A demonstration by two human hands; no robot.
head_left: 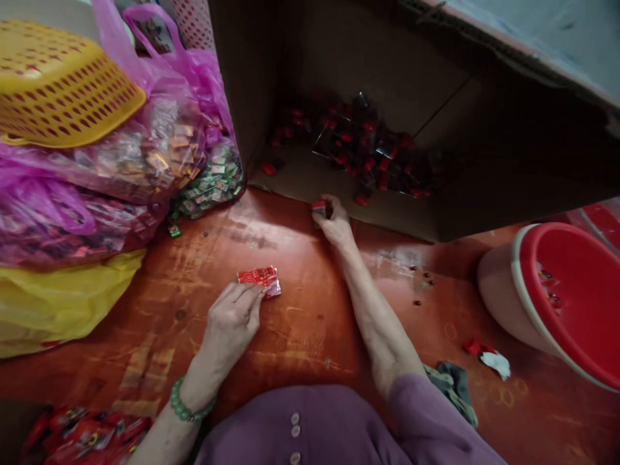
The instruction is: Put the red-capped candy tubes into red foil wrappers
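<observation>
My left hand (235,316), with a green bead bracelet (184,403) on its wrist, pinches the near edge of a flat red printed packet (254,276) on the reddish-brown table (295,329). Just inside the front edge of a large open cardboard box (402,219), my right hand (336,226) has its fingers closed round a small item with a red top (318,206); its kind is too small to make out. Behind that hand, small clear packets with red pieces (346,139) are heaped in the shadowed box. A single red piece (268,169) rests apart from them.
At left, plastic bags of small wrapped pieces (169,145) are piled under a yellow basket (72,84). Red packets (92,436) lie at lower left. A red tub (576,290) stands at right, near small dark bits (417,303) and a dark cloth (453,387).
</observation>
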